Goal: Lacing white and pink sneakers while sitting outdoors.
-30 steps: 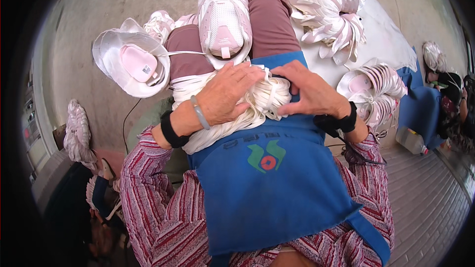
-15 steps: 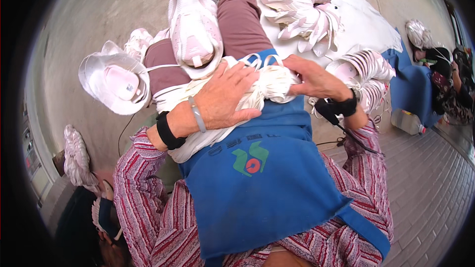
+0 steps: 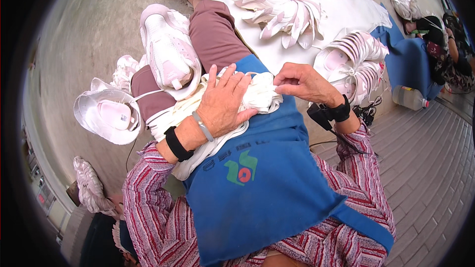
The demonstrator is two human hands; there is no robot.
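Note:
A bundle of white shoelaces (image 3: pixel 261 94) lies across my lap, over the blue apron (image 3: pixel 247 168). My left hand (image 3: pixel 222 100) rests flat on it, fingers spread. At the bundle's right end, my right hand (image 3: pixel 303 83) has thumb and forefinger pinched together on what looks like a lace; its tip is hardly visible. Just beyond the laces, a pink-and-white shoe upper (image 3: pixel 168 52) lies on my thigh. Another white upper (image 3: pixel 111 113) hangs at the left of my knee, joined by a white lace.
A ring of stacked shoe pieces (image 3: pixel 282 7) lies on a white sheet (image 3: pixel 341 0) ahead. Tied uppers (image 3: pixel 351 64) stand at the right, near a black cable (image 3: pixel 367 111) and a plastic jug (image 3: pixel 409 97). Another bundle (image 3: pixel 90 185) is at the left. Other people sit at the far right and lower left.
The view has shifted, so most things ahead sit further left. My right hand's fingers have drawn into a pinch at the bundle's end, and the standing lace loops no longer show.

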